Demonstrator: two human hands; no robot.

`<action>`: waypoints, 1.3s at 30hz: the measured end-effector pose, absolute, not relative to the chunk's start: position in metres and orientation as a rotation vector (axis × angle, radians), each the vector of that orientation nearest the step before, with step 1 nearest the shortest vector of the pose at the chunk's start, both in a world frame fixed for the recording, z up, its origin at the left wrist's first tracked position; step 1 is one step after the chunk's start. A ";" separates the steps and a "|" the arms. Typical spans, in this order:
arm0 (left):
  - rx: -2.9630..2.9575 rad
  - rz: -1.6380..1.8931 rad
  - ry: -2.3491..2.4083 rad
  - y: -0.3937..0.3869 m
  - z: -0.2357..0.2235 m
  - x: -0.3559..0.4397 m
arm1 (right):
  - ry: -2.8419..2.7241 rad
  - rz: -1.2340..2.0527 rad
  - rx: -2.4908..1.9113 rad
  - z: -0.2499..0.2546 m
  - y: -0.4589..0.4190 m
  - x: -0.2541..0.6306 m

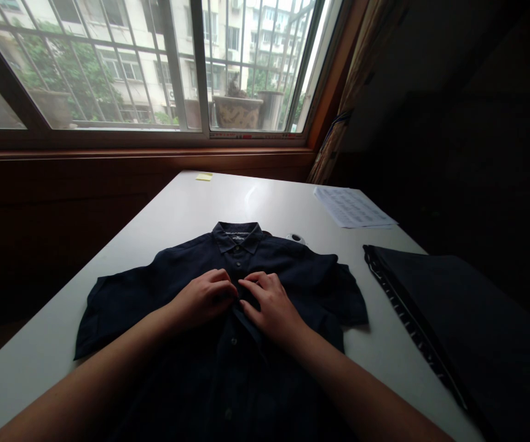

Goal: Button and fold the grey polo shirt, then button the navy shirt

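Bare forearms (108,362), half-curled hands (205,298) on short-sleeved navy shirt (306,273), collar (247,243) folded, grip unclear.

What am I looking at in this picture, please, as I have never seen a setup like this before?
There is no machine here: a person works with two bare hands, and one camera worn on the head looks forward and down, giving this single view. A dark shirt lies spread on a white table, collar away from the person. The left hand and right hand meet at its button front; exactly what they pinch is too dark to tell. Also on the table are a yellow note, papers and dark cloth. Beyond is a barred window.
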State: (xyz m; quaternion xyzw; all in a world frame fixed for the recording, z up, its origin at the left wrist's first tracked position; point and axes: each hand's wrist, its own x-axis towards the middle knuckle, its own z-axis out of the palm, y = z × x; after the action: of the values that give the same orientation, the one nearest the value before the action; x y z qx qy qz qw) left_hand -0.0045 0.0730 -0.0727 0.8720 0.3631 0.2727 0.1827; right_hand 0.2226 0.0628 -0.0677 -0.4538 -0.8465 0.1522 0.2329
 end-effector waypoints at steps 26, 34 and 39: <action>2.541 0.706 1.027 0.075 -0.072 -0.005 | -2.323 0.420 -1.250 -0.068 0.063 0.222; 2.584 0.734 0.988 0.074 -0.069 -0.006 | -2.328 0.399 -1.251 -0.067 0.062 0.222; 2.593 0.731 0.978 0.075 -0.070 -0.007 | -2.327 0.399 -1.254 -0.069 0.063 0.223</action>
State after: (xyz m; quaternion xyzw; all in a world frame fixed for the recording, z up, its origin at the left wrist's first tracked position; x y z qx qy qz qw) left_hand -0.0067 0.0747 -0.0698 0.8961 0.3381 0.2527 0.1372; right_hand 0.2225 0.0632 -0.0693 -0.4564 -0.8466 0.1452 0.2319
